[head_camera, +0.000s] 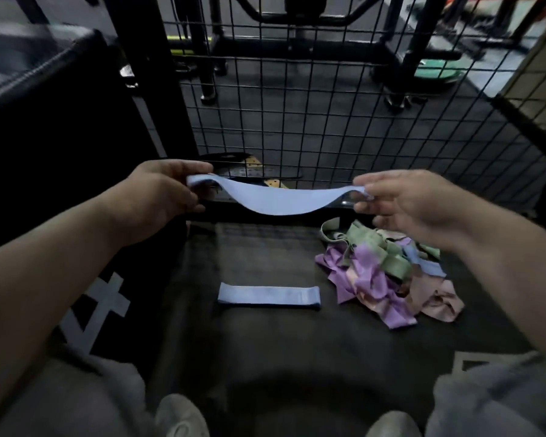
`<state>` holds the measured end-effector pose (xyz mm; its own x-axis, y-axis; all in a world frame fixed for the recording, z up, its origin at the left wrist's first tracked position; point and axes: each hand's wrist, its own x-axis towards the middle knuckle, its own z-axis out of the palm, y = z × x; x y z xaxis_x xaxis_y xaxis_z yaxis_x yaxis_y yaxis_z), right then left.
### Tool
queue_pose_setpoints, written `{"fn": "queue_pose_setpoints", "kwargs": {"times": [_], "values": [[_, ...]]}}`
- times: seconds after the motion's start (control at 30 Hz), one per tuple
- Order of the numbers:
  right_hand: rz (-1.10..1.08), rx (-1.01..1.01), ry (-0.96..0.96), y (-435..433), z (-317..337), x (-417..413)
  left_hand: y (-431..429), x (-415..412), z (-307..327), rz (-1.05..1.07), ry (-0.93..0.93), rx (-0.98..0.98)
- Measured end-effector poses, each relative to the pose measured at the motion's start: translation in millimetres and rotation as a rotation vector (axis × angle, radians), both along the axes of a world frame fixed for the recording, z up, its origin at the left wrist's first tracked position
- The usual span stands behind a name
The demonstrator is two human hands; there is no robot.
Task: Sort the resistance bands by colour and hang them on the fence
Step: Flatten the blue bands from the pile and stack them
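A light blue resistance band (276, 198) sags between my two hands above the dark floor mat. My left hand (161, 197) pinches its left end and my right hand (413, 200) pinches its right end. A second light blue band (269, 297) lies flat on the mat below. To the right sits a tangled pile of bands (388, 272) in purple, green, pink and blue. The black wire fence (328, 121) stands upright just behind my hands.
A large black padded box (60, 121) stands at the left against the fence post. Gym machine frames (297, 33) and a green weight plate (438, 70) lie beyond the fence. My grey-trousered knees and shoes (180, 417) fill the bottom edge.
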<state>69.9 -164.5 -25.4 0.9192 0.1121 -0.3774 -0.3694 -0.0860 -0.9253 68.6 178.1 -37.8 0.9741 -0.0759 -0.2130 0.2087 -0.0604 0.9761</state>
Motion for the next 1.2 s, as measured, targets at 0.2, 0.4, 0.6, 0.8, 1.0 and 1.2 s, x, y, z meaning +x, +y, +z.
{"fn": "queue_pose_setpoints", "kwargs": {"times": [0.2, 0.4, 0.6, 0.8, 1.0, 1.2], "values": [[-0.058, -0.194, -0.1, 13.3, -17.8, -4.3, -13.3, 6.0, -9.6, 0.099, -0.171, 0.418], [-0.075, -0.22, -0.074, 16.6, -21.3, 8.5, -15.4, 24.2, -23.5, 0.233, -0.047, 0.602], [-0.072, -0.01, -0.024, 8.7, -16.5, 13.2, -19.7, 28.4, -31.9, 0.224, 0.101, 0.446], [-0.026, -0.091, -0.075, 2.8, -15.6, 11.3, -29.0, 30.6, -30.1, 0.154, 0.051, 0.526], [0.289, -0.501, -0.446, 33.5, -15.2, 9.8, -50.2, 28.1, -33.6, -0.323, -0.178, 0.662], [0.418, -0.805, -0.755, 61.6, -33.7, 6.2, -96.6, 6.9, -45.9, -0.565, -0.11, 0.095]]}}
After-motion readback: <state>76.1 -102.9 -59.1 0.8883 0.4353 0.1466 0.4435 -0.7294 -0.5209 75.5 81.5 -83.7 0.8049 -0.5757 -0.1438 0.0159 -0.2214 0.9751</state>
